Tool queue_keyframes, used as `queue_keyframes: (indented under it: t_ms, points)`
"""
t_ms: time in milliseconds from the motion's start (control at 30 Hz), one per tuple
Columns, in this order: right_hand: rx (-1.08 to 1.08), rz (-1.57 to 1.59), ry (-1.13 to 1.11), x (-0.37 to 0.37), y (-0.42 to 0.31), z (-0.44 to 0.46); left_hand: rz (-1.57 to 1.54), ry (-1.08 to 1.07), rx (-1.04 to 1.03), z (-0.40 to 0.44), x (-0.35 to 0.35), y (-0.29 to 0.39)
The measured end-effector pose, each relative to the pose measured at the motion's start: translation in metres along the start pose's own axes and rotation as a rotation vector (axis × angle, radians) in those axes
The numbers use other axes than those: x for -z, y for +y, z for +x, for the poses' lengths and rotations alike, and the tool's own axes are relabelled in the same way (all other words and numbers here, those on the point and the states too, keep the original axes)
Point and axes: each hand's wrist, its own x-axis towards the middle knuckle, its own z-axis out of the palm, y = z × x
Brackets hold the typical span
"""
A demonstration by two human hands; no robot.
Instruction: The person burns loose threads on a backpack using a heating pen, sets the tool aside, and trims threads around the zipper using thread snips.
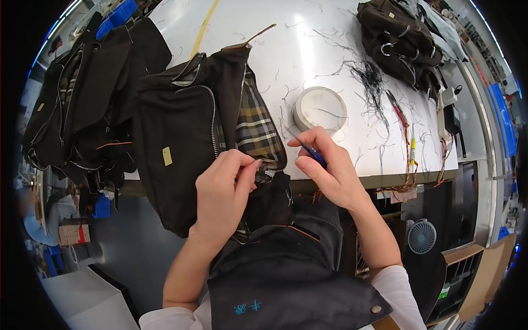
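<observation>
A dark bag (176, 143) with a plaid lining (256, 124) and open zippers hangs partly over the table's front edge. My left hand (224, 184) pinches the edge of the bag's opening near the lower end of the zipper. To the right, my right hand (330, 165) holds small snips with a blue handle (314, 155), their tip pointing up and left toward the lining. The snips are apart from the bag. Behind my right hand stands a round white container (319, 110) with a thread lying across it.
More dark bags lie at the left (104, 93) and back right (399, 44). Loose black threads (369, 82) are scattered over the white table (275, 47). Red-handled snips (397, 109) and a yellow tool (413, 151) with cords lie at the right. A small fan (422, 236) is below.
</observation>
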Motion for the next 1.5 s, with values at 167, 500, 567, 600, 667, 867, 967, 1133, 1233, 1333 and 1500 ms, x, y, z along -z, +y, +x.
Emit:
queue_keyframes:
  t_ms: [167, 500, 567, 600, 667, 867, 967, 1133, 1233, 1333, 1500]
  points:
    - [0.195, -0.377, -0.030, 0.005, 0.012, -0.006, -0.038, -0.006, 0.062, 0.002, -0.001, 0.001]
    - [0.136, -0.256, 0.120, -0.009, 0.018, -0.018, 0.004, 0.016, 0.008, -0.001, -0.003, 0.001]
    - [0.158, -0.247, 0.122, -0.011, 0.020, -0.016, 0.019, 0.016, -0.008, -0.002, -0.003, 0.000]
    - [0.168, -0.243, 0.124, -0.011, 0.021, -0.016, 0.027, 0.016, -0.014, -0.002, -0.003, 0.000]
    - [0.182, -0.262, 0.127, -0.011, 0.022, -0.015, 0.042, 0.015, -0.027, -0.002, -0.003, 0.000]
    - [0.133, -0.223, 0.101, -0.008, 0.015, -0.015, 0.032, 0.031, -0.024, -0.002, -0.004, -0.001]
    - [0.170, -0.269, 0.092, -0.009, 0.013, -0.014, 0.052, 0.019, -0.037, -0.002, -0.004, 0.000]
    - [0.199, -0.250, 0.159, -0.007, 0.021, -0.015, 0.039, -0.023, -0.182, -0.005, -0.001, -0.008]
    - [0.061, -0.131, 0.307, 0.002, 0.020, -0.024, 0.020, -0.202, -0.509, -0.001, 0.004, 0.002]
    - [-0.037, -0.118, 0.445, 0.019, 0.030, -0.026, 0.040, -0.169, -0.461, -0.002, 0.004, 0.020]
    - [0.034, -0.140, 0.344, 0.016, 0.026, -0.034, 0.386, -0.313, -0.482, 0.012, 0.017, 0.004]
